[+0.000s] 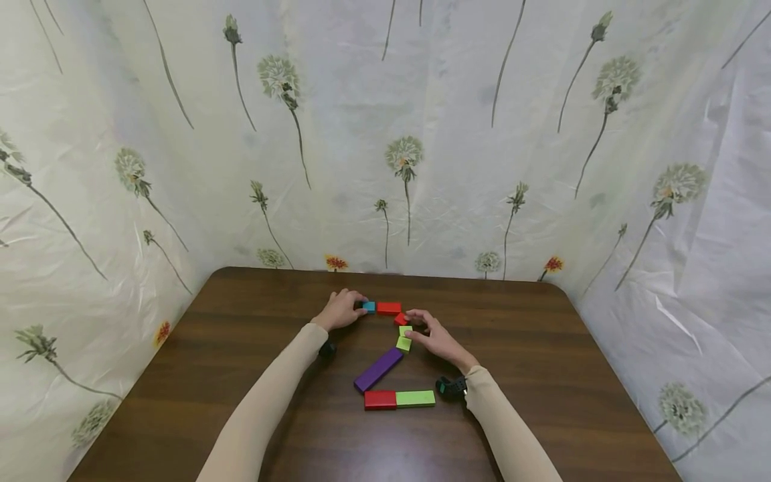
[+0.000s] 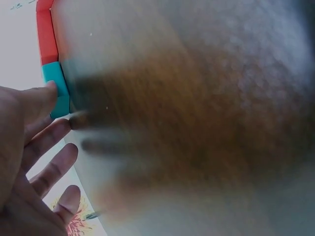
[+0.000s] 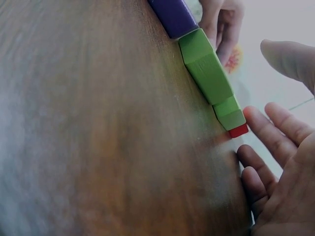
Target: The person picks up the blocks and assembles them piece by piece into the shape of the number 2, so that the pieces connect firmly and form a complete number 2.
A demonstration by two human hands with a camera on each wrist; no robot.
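Observation:
At the far side of the table, my left hand pinches a small blue block between thumb and fingers. The left wrist view shows the thumb on the block, its other fingers spread apart. The blue block butts against a longer red block. My right hand hovers beside the curve of blocks, its fingers loosely bent and the thumb apart. Its fingertips are near a small tilted red block and its thumb overlaps two light green blocks in the head view.
A long purple block runs diagonally from the green blocks toward the near row. That row joins a red block and a long green block. Flowered curtains surround the brown wooden table.

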